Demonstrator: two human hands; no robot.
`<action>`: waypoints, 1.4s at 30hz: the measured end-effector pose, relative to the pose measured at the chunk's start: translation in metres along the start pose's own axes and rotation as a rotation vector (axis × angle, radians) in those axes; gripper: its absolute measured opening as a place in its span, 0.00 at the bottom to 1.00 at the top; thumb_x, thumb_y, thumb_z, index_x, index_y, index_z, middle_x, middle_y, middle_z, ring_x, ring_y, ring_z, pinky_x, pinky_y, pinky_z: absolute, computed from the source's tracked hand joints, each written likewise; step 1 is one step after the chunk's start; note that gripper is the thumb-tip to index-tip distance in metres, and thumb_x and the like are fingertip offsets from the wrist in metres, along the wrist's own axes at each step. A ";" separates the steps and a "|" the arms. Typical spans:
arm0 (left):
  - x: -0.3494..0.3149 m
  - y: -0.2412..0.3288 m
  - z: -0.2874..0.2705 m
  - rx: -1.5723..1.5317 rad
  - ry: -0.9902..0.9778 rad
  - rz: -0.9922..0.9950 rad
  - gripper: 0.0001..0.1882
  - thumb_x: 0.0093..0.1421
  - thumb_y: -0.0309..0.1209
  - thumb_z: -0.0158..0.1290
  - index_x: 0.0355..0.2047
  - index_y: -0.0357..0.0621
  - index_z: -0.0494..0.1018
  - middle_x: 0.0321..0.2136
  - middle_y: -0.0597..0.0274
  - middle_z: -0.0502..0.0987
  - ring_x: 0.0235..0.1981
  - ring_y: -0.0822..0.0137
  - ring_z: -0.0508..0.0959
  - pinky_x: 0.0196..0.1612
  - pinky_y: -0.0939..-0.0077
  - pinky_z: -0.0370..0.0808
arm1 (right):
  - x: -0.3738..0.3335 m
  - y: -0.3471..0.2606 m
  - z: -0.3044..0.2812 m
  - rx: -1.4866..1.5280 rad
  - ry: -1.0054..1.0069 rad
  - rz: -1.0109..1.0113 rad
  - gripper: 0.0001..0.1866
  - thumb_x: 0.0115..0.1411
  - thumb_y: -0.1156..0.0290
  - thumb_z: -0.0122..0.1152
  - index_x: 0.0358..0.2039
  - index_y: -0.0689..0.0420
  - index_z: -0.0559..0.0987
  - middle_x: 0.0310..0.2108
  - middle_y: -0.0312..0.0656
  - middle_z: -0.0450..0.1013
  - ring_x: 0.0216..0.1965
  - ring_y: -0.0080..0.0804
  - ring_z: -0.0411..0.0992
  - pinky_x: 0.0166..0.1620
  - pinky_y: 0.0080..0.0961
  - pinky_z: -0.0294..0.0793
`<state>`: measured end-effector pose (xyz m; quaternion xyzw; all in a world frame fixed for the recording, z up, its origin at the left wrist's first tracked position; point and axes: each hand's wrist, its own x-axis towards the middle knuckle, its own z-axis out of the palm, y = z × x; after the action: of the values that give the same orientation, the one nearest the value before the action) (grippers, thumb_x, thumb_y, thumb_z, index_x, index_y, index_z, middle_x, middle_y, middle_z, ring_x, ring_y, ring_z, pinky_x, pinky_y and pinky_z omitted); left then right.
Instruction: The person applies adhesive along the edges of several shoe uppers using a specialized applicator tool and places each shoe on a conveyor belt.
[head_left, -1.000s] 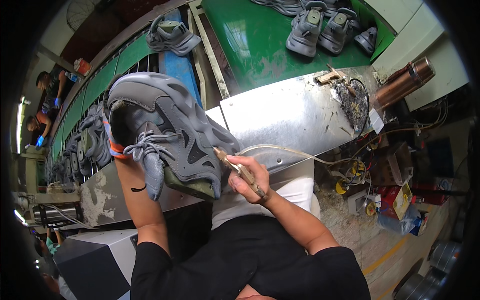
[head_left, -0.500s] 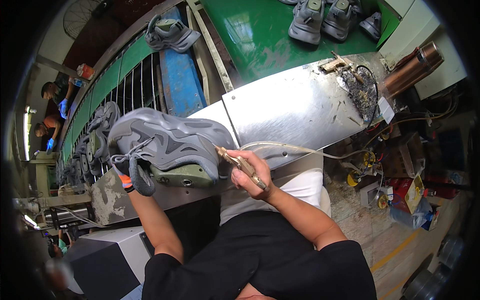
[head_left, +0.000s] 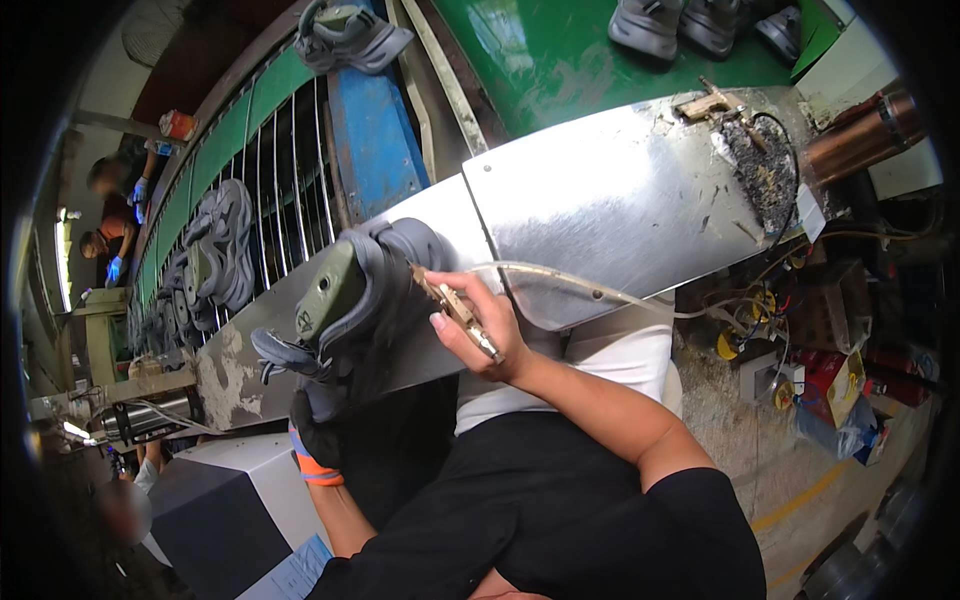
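A grey sneaker with an olive-green last in its opening is tilted over the metal bench edge. My left hand, in a dark glove with an orange and blue cuff, grips it from below at the lower end; most of the fingers are hidden. Bare, my right hand is closed around a small brass spray gun. The gun's tip is close beside the shoe's heel end; whether it touches, I cannot tell. A clear hose trails rightward from near the gun.
More grey sneakers line a rod conveyor at the left; another sneaker sits on its far end. Several stand on the green surface. A second brass gun lies on the metal plate. Other people work at far left.
The sneaker has swung from lying sideways to tilted, its last now turned toward the upper left. My left hand has moved lower, while the right still holds the spray gun near the shoe.
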<state>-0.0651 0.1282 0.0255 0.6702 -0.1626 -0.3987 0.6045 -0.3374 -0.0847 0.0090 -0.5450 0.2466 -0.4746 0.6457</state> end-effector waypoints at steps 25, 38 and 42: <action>-0.068 -0.007 0.097 -0.131 -0.314 -0.520 0.39 0.66 0.59 0.36 0.61 0.37 0.59 0.47 0.44 0.75 0.37 0.46 0.81 0.31 0.61 0.82 | -0.015 0.000 0.002 0.067 -0.116 0.196 0.22 0.60 0.69 0.55 0.54 0.63 0.69 0.20 0.32 0.68 0.19 0.15 0.62 0.24 0.17 0.59; -0.058 -0.024 0.136 -0.588 -0.660 -0.778 0.43 0.66 0.60 0.33 0.67 0.37 0.45 0.56 0.31 0.66 0.51 0.36 0.74 0.47 0.47 0.78 | -0.076 -0.037 -0.051 0.011 -0.203 0.415 0.23 0.59 0.70 0.56 0.55 0.59 0.70 0.17 0.29 0.66 0.19 0.14 0.60 0.26 0.16 0.58; -0.052 -0.031 0.159 -0.669 -0.790 -0.841 0.44 0.65 0.62 0.32 0.67 0.37 0.48 0.57 0.30 0.65 0.52 0.35 0.73 0.50 0.45 0.75 | -0.070 -0.069 -0.065 0.047 -0.174 0.557 0.20 0.60 0.72 0.54 0.54 0.59 0.70 0.17 0.30 0.67 0.17 0.13 0.64 0.23 0.15 0.62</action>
<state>-0.2223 0.0629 0.0220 0.2565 0.0358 -0.8451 0.4677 -0.4451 -0.0508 0.0415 -0.4798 0.3193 -0.2361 0.7823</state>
